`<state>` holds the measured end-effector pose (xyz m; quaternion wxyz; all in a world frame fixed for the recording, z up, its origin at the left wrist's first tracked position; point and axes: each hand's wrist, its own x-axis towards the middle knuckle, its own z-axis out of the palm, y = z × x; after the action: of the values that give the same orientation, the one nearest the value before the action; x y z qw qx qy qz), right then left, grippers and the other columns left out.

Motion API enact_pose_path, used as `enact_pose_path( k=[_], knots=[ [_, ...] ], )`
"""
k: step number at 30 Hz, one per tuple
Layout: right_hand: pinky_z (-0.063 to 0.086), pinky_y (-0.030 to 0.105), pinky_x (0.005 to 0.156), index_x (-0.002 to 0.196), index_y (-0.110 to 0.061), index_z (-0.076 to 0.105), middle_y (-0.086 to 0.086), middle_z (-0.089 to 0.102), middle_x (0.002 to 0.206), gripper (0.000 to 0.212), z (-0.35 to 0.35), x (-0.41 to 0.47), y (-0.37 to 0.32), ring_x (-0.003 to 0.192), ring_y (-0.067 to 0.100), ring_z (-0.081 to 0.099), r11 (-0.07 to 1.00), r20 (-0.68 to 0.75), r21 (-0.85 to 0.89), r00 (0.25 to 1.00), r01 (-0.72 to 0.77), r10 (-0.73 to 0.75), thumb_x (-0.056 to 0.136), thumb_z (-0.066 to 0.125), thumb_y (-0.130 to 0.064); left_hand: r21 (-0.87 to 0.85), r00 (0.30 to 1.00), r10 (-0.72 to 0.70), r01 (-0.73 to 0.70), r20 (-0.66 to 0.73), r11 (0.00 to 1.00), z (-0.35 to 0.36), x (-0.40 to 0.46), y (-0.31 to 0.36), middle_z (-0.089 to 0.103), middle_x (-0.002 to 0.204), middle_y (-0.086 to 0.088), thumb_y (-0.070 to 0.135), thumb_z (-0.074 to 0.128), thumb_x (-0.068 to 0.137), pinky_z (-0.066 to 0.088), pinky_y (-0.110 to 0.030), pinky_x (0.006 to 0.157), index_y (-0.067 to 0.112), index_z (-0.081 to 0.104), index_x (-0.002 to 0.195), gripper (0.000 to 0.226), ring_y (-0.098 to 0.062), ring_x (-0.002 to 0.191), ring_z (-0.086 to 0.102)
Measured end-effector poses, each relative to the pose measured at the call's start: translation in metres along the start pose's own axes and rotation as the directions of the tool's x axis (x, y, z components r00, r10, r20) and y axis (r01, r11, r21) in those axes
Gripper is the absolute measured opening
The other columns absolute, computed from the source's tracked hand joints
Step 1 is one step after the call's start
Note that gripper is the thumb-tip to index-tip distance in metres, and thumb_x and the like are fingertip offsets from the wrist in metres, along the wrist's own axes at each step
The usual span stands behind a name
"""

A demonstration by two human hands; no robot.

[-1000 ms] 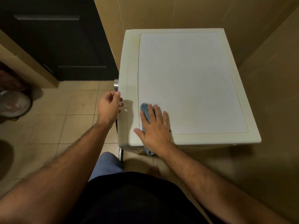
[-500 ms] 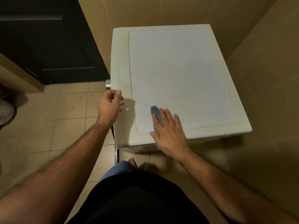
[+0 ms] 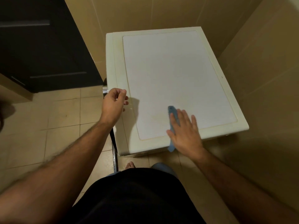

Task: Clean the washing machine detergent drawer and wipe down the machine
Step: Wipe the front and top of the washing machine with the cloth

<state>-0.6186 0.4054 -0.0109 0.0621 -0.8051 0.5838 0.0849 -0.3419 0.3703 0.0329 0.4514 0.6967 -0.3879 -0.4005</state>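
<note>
At lower centre, the right hand [image 3: 186, 131] presses a blue cloth [image 3: 171, 117] flat-fingered onto the washing machine [image 3: 169, 75] top; the left hand [image 3: 114, 105], loosely curled and holding nothing, hovers at its left edge.

Right hand [image 3: 186, 131] palm down, fingers straight and spread, pointing away from the body, thumb out to the side; forearm runs in from lower right, bare. Left hand [image 3: 113, 105] raised further left, back of hand toward the camera, fingers loosely curled with thumb near the fingertips, gripping nothing visible. Left forearm comes in from lower left, bare, wrist straight.
</note>
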Motion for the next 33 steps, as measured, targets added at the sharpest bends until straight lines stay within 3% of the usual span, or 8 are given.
enact_pose_path(
  k=[5, 11, 15, 19, 22, 26, 30, 33],
  knots=[
    [0.008, 0.054, 0.119, 0.156, -0.017, 0.006, 0.016, 0.006, 0.163, 0.071, -0.008, 0.052, 0.001, 0.149, 0.035, 0.003, 0.97, -0.035, 0.035, 0.97, -0.24, 0.241, 0.098, 0.016, -0.056, 0.042, 1.0, 0.018, -0.018, 0.002, 0.999, 0.01, 0.0, -0.001, 0.068, 0.092, 0.004, 0.039, 0.05, 0.098, 0.055, -0.037, 0.076, 0.024, 0.06, 0.098, 0.018, -0.01, 0.082, 0.067],
    [0.009, 0.053, 0.12, 0.155, -0.021, 0.013, 0.01, 0.009, 0.163, 0.07, -0.001, 0.009, -0.006, 0.15, 0.03, 0.007, 0.997, 0.021, 0.029, 0.998, 0.066, -0.066, 0.095, 0.016, -0.057, 0.254, 0.992, 0.121, -0.113, -0.018, 0.961, 0.026, 0.001, 0.001, 0.065, 0.089, 0.012, 0.043, 0.052, 0.096, 0.051, -0.026, 0.072, 0.024, 0.062, 0.101, 0.022, -0.007, 0.087, 0.063],
    [0.007, 0.053, 0.12, 0.156, -0.022, 0.007, 0.009, 0.008, 0.163, 0.067, -0.006, 0.019, 0.07, 0.15, 0.029, 0.007, 0.998, 0.024, -0.06, 0.999, -0.023, 0.024, 0.098, 0.011, -0.055, 0.366, 0.981, 0.183, -0.146, -0.069, 0.919, 0.038, 0.002, 0.003, 0.065, 0.094, 0.009, 0.041, 0.052, 0.097, 0.045, -0.022, 0.07, 0.021, 0.063, 0.104, 0.024, -0.008, 0.088, 0.061],
    [0.008, 0.054, 0.119, 0.156, -0.017, 0.005, 0.015, 0.001, 0.163, 0.07, -0.016, 0.064, 0.067, 0.15, 0.035, -0.001, 0.989, -0.029, -0.027, 0.989, -0.147, 0.146, 0.099, 0.018, -0.056, 0.528, 0.96, 0.279, -0.237, 0.001, 0.815, 0.064, 0.0, 0.001, 0.066, 0.114, 0.002, 0.041, 0.05, 0.098, 0.05, -0.035, 0.087, 0.018, 0.064, 0.116, 0.032, -0.016, 0.105, 0.06],
    [0.008, 0.054, 0.12, 0.156, -0.016, 0.008, 0.014, -0.002, 0.163, 0.071, -0.011, 0.053, 0.043, 0.15, 0.034, -0.003, 1.0, -0.008, -0.007, 1.0, 0.025, -0.025, 0.098, 0.024, -0.055, 0.679, 0.916, 0.382, -0.358, 0.122, 0.642, 0.085, 0.005, -0.002, 0.062, 0.128, -0.005, 0.043, 0.048, 0.098, 0.041, -0.041, 0.101, 0.016, 0.062, 0.125, 0.041, -0.023, 0.12, 0.055],
    [0.015, 0.056, 0.118, 0.154, -0.018, 0.021, 0.011, 0.012, 0.163, 0.07, -0.006, 0.014, 0.092, 0.15, 0.029, 0.01, 0.974, 0.033, -0.01, 0.973, 0.228, -0.228, 0.096, 0.021, -0.057, 0.777, 0.911, 0.344, -0.381, 0.226, 0.5, 0.104, 0.011, -0.002, 0.049, 0.145, -0.007, 0.046, 0.045, 0.099, 0.025, -0.052, 0.114, 0.018, 0.051, 0.138, 0.049, -0.027, 0.138, 0.039],
    [0.012, 0.055, 0.119, 0.156, -0.019, 0.009, 0.012, 0.007, 0.163, 0.071, -0.018, 0.051, 0.144, 0.15, 0.032, 0.005, 0.996, 0.031, -0.078, 0.999, 0.036, -0.034, 0.096, 0.008, -0.058, 0.835, 0.922, 0.285, -0.364, 0.261, 0.413, 0.117, 0.01, 0.001, 0.037, 0.153, -0.012, 0.051, 0.043, 0.097, 0.015, -0.055, 0.117, 0.016, 0.041, 0.145, 0.059, -0.033, 0.145, 0.025],
    [0.009, 0.054, 0.12, 0.156, -0.017, 0.004, 0.016, -0.002, 0.163, 0.072, -0.025, 0.078, 0.114, 0.15, 0.036, -0.003, 0.998, -0.003, -0.034, 0.999, -0.045, 0.045, 0.098, 0.017, -0.058, 0.858, 0.937, 0.228, -0.338, 0.266, 0.386, 0.131, 0.01, 0.006, 0.026, 0.159, -0.012, 0.057, 0.036, 0.097, 0.007, -0.053, 0.119, 0.017, 0.031, 0.151, 0.067, -0.032, 0.149, 0.014]
  ],
)
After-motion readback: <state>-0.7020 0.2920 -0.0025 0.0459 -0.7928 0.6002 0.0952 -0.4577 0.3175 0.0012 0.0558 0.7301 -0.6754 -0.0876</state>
